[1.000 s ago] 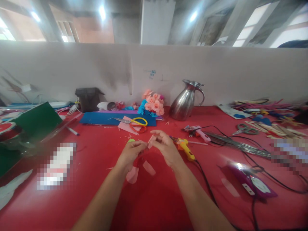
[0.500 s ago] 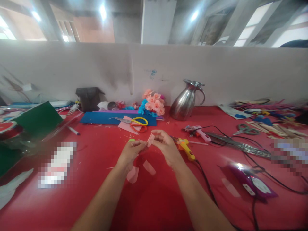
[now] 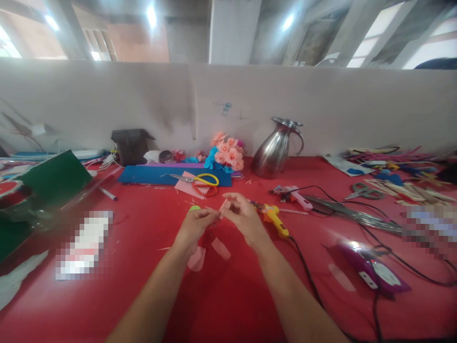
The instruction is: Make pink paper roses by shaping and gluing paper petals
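Note:
Between both hands is a small pink paper petal [image 3: 223, 207], held up over the table and partly covered by fingers. My right hand [image 3: 243, 216] pinches it from the right, thumb against fingers. The fingertips of my left hand [image 3: 195, 226] are closed at its lower left edge; whether a thin stem is also in them is too small to tell. Below the hands lie loose pink paper pieces, one rounded piece [image 3: 197, 259] by my left wrist and one strip [image 3: 221, 248] between the forearms. A green round item [image 3: 194, 208] shows behind my left hand.
A yellow glue gun [image 3: 276, 221] lies right of my right hand, its cord running forward. Beyond stand yellow-handled scissors [image 3: 205, 179], a blue sheet [image 3: 150, 175], paper flowers [image 3: 228, 155] and a steel jug [image 3: 273, 152]. A purple power strip [image 3: 371, 267] sits at the right.
The pink petal has turned slightly in the fingers, and my right fingers have shifted a little around it. Otherwise the scene looks the same.

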Motion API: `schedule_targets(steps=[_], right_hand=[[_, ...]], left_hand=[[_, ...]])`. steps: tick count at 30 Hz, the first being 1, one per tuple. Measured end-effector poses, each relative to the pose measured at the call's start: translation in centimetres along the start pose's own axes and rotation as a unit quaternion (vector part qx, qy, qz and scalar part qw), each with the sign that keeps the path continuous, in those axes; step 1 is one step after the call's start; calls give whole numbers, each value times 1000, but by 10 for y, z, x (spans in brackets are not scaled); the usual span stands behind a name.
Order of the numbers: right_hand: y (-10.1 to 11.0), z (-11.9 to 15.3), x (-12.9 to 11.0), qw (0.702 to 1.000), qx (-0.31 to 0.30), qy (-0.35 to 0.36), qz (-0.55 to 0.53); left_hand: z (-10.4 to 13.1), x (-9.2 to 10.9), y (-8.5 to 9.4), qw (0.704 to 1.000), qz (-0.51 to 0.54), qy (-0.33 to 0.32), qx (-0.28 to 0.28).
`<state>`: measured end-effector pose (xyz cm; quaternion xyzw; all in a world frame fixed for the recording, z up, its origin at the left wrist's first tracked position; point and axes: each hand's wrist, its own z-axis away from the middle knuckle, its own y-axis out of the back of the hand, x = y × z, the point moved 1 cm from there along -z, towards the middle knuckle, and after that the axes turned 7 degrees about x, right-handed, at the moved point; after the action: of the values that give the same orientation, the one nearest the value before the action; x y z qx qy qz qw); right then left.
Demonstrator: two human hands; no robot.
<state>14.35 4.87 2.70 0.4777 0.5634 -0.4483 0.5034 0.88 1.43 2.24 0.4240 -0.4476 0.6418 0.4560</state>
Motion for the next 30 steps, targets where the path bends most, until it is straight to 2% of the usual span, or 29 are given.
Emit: schedule_targets(steps=[10,30], right_hand=[[2,1,-3,1000,-3,2,0],[1,2,-4,1000,-2,-22,4]], left_hand=[[0,0,5,999,-29,-9,-32],[-2,-1,7,999,-54,-11,3]])
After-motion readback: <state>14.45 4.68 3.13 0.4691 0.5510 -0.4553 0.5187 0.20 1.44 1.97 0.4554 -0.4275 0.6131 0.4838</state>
